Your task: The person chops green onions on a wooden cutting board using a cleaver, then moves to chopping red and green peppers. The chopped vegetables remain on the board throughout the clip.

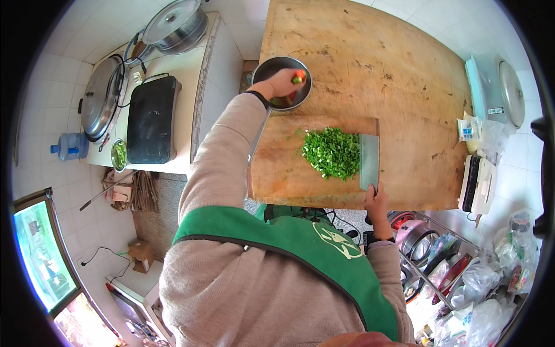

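My left hand (281,82) is over a dark-lined pan (271,65) at the far left of the wooden table. It grips small red and green vegetable pieces (300,76), probably peppers. More red and green pieces lie in the pan, partly hidden by the hand. The pan's metal handle (259,136) points back towards me beside my forearm. My right hand (376,200) holds a cleaver (369,158) by its handle. The broad blade rests at the right edge of a heap of finely chopped greens (331,152) on a wooden cutting board (277,173).
The board lies on a large wooden table (360,73). Left of it, a counter carries an induction cooker (151,119), a lidded pot (173,30) and a bowl of greens (119,155). A white appliance (478,184) stands at the table's right edge, above a metal rack (427,282) of cookware.
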The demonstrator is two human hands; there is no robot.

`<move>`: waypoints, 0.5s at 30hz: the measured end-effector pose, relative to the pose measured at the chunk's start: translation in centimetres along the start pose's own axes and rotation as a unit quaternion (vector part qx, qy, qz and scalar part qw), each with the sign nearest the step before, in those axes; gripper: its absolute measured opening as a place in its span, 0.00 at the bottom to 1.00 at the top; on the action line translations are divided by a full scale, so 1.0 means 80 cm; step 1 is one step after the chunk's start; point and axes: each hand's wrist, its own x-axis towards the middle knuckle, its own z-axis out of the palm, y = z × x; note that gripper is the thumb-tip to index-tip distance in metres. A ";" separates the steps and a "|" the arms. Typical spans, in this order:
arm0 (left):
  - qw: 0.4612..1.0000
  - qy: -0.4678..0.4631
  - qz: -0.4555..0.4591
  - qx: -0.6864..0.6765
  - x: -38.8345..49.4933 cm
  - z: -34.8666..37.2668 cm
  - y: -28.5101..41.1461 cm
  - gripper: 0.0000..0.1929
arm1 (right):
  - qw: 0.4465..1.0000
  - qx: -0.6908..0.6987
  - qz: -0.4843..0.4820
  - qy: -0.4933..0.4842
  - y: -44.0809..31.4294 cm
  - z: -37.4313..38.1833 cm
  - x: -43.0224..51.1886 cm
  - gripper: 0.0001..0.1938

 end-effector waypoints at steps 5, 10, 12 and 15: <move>0.935 0.067 0.028 -0.346 -0.033 -0.057 0.054 0.05 | 0.999 0.028 0.013 -0.008 -0.001 -0.004 0.003 0.09; 0.971 0.127 0.204 0.000 -0.120 -0.011 0.113 0.10 | 1.000 0.018 -0.008 -0.005 -0.003 -0.001 0.010 0.09; 0.955 0.118 0.193 0.189 -0.161 0.047 0.127 0.12 | 1.000 0.018 -0.014 -0.011 -0.004 -0.001 0.012 0.09; 0.944 0.004 0.082 0.319 -0.188 0.116 0.119 0.11 | 0.999 0.036 -0.013 -0.026 -0.005 -0.001 0.014 0.09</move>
